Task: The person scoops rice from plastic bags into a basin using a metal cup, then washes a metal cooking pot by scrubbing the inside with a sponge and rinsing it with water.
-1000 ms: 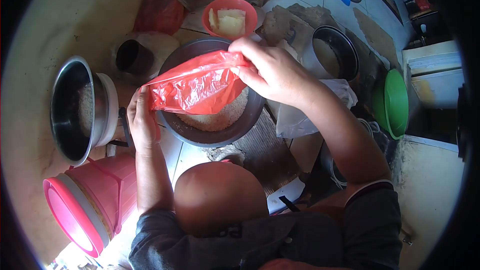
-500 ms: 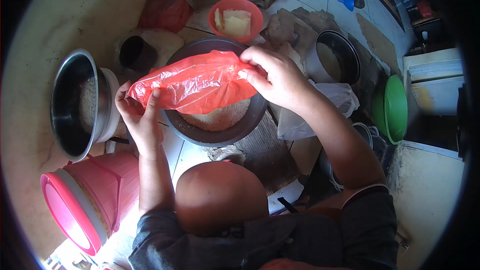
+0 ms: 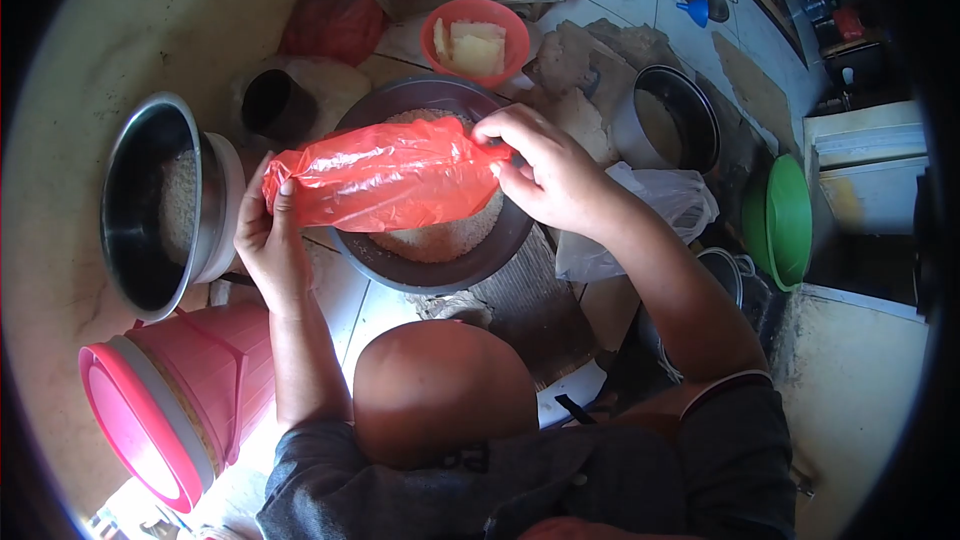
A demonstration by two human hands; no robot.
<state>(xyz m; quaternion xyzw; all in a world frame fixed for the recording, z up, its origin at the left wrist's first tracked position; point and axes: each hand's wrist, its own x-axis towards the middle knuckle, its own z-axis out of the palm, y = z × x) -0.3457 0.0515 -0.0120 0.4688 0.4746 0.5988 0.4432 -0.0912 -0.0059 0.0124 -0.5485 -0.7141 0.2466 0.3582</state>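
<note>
Red plastic bag (image 3: pixel 390 175) stretched sideways just above a dark bowl (image 3: pixel 420 270) of white grains, left hand (image 3: pixel 268 240) pinching its left end between thumb and fingers, right hand (image 3: pixel 545 175) closed on its right end. Metal pot (image 3: pixel 160 205) with grains just left of the left hand, pink bucket (image 3: pixel 170 405) lying below it, orange bowl (image 3: pixel 478 35) beyond the dark bowl, green basin (image 3: pixel 790 210) far right.

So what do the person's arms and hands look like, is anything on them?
Both hands, the left hand and right hand, are bare: no gloves, rings or watch show. The forearms are bare too. Dark grey sleeves are pushed up near the elbows; the right one has a thin light edge.
</note>
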